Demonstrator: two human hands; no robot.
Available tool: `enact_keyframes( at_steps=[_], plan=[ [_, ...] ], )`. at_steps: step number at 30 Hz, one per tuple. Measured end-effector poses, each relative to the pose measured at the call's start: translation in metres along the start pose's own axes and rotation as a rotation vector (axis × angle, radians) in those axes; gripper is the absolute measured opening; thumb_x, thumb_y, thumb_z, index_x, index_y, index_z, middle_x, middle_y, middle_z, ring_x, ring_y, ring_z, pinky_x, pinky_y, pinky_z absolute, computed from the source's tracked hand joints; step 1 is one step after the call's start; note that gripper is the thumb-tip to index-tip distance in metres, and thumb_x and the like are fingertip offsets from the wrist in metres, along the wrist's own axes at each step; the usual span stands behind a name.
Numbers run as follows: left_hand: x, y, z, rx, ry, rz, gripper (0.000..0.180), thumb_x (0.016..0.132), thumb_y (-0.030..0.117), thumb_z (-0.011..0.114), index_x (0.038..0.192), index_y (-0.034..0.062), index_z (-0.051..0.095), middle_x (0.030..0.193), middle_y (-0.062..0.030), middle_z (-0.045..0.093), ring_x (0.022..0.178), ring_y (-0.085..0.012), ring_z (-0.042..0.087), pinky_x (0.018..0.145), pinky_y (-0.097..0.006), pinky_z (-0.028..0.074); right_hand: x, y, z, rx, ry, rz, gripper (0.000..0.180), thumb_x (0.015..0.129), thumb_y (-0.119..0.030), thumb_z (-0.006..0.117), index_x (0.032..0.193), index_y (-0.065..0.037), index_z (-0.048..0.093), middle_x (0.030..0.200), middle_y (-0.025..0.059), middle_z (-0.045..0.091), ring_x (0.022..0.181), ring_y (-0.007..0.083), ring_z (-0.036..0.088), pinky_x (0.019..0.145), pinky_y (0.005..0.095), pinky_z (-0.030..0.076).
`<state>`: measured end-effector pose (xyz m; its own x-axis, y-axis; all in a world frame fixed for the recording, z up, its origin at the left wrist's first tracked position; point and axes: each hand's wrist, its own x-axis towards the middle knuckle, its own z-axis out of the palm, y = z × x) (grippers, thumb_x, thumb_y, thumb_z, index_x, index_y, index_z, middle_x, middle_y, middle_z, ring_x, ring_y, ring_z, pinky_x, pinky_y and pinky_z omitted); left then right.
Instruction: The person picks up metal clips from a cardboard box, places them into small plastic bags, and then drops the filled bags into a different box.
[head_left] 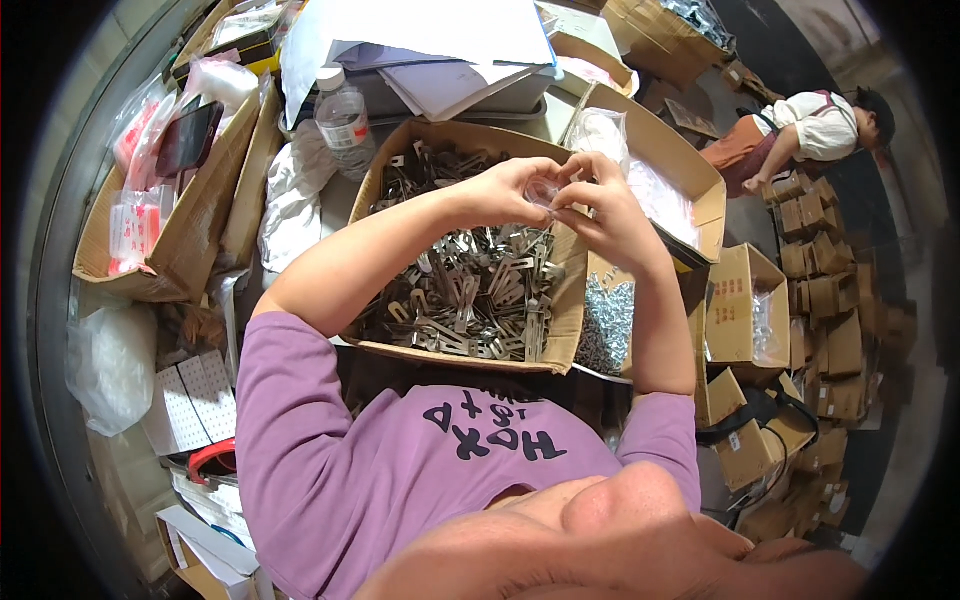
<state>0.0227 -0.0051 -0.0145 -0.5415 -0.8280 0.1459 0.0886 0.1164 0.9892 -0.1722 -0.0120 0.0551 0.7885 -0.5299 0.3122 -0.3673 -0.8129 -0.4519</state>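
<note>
Left hand (pixel 505 190) & right hand (pixel 600 205) pinched together on small clear bag (pixel 543 192), 12 o'clock over bracket box (pixel 560 310); keep bag mouth open, grip light.

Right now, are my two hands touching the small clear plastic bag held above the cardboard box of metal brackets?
Touching: the head view shows left hand and right hand fingertips pinching the small clear bag.
</note>
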Motion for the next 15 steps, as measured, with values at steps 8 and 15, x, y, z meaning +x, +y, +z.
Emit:
enact_keyframes(
  at_steps=[8,15],
  plan=[
    [0.0,0.007,-0.002,0.015,0.188,-0.016,0.019,0.089,0.014,0.061,0.098,-0.0037,0.06,0.089,-0.0053,0.065,0.083,-0.0088,0.06,0.074,-0.022,0.048,-0.012,0.02,0.011,0.295,0.187,0.357,0.017,0.077,-0.014,0.07,0.085,0.001,0.065,0.075,0.0073,0.065,0.067,0.0126,0.06,0.063,0.0257,0.047],
    [-0.005,0.014,0.005,0.263,0.231,0.049,0.018,0.089,0.013,0.06,0.094,-0.004,0.062,0.081,-0.0012,0.063,0.075,-0.0047,0.055,0.067,-0.021,0.047,-0.007,0.017,0.021,0.368,0.189,0.33,0.017,0.08,-0.014,0.065,0.084,0.002,0.061,0.073,0.0059,0.061,0.066,0.0109,0.054,0.06,0.0249,0.044]
  ],
)
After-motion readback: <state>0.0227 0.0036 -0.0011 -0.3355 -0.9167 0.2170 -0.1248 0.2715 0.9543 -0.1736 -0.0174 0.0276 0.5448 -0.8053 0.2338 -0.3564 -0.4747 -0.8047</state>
